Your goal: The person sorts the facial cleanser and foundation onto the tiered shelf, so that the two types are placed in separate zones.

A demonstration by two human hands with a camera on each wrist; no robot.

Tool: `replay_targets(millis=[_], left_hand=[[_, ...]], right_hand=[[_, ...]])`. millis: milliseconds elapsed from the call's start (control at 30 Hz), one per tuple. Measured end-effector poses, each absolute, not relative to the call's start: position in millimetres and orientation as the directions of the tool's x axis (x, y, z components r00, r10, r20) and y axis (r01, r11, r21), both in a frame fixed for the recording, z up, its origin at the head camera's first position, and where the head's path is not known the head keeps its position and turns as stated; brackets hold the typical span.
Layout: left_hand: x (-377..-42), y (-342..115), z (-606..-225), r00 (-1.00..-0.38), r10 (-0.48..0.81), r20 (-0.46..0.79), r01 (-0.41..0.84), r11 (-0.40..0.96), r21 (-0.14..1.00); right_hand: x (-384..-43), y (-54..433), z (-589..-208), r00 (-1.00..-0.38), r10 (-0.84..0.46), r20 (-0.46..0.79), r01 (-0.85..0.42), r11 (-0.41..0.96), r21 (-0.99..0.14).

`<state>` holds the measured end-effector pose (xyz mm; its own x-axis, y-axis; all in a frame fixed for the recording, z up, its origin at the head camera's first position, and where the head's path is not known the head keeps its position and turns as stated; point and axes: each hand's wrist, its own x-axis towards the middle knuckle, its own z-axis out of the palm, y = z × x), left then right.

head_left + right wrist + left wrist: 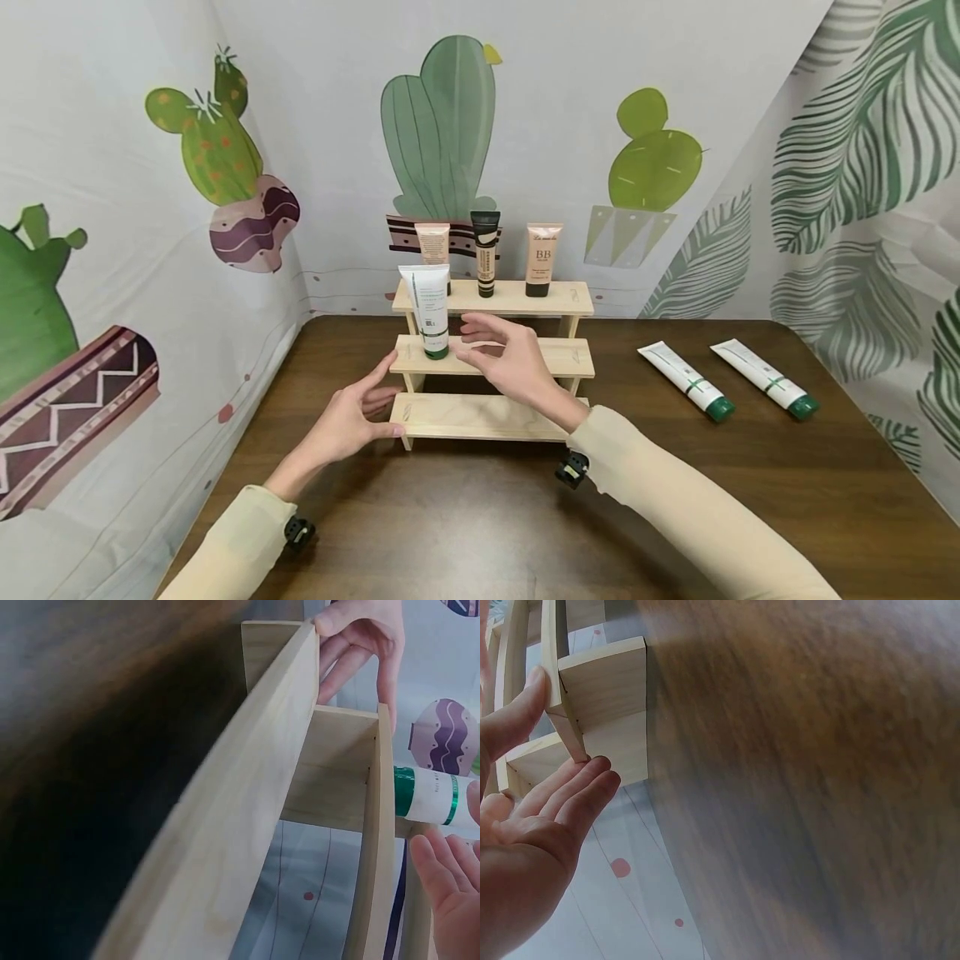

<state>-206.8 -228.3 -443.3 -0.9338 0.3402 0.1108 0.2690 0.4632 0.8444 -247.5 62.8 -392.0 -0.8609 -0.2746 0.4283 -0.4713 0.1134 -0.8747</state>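
A three-tier wooden display stand point(480, 414) is on the table. My left hand point(341, 425) rests against its left side, thumb on the bottom step's edge and extended fingers along the side, as the left wrist view also shows. On the middle step, at its left end, a white tube with a green cap point(433, 312) stands upright on its cap. My right hand point(510, 358) is just right of that tube, fingers loosely extended and apart from it. In the right wrist view the tube's green cap point(403, 791) sits on the step beside the right fingertips point(429, 859).
Along the top step stand a pink tube point(432, 242), a black-and-beige tube point(486, 254) and a BB cream tube point(543, 258). Two more white tubes with green caps, one nearer point(686, 381) and one farther right point(765, 379), lie on the brown table point(465, 517). A cactus-print cloth hangs behind.
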Motion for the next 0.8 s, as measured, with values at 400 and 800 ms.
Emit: replay_targets(millis=[400,800], left_hand=[[-208,-229,-445,-0.935,0.341,0.102,0.263,0.469,0.843],[-208,-229,-444,-0.935,0.342,0.098,0.259,0.465,0.847]], right_hand=[[-220,105,-399,-0.836,-0.304,0.458,-0.514,0.138,-0.847],[-198,156,-395,-0.798,-0.259,0.544,-0.592,0.17,-0.788]])
